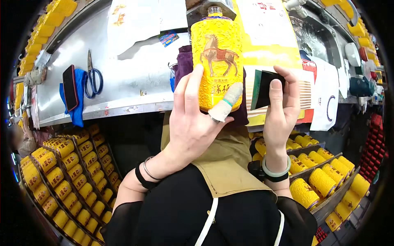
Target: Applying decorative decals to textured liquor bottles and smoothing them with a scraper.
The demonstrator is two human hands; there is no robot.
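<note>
A yellow embossed bottle (217,45) with a brown horse decal and a clear neck lies on a dark purple cloth (184,61), its neck pointing away from me. My left hand (191,119) grips its lower end, fingers along the left side. The left thumb wears a white cloth cover (226,104) held by a green band and presses over the dark lettering. To the right of the bottle, my right hand (281,106) pinches a flat black scraper-like piece (266,84) with a green edge, apart from the bottle.
Scissors (94,78) with blue handles and a phone (70,88) on a blue cloth lie at left on the metal bench (135,96). Decal sheets (269,22) lie behind. Racks of yellow bottles (78,172) stand below on both sides. A wet basin (316,39) is at far right.
</note>
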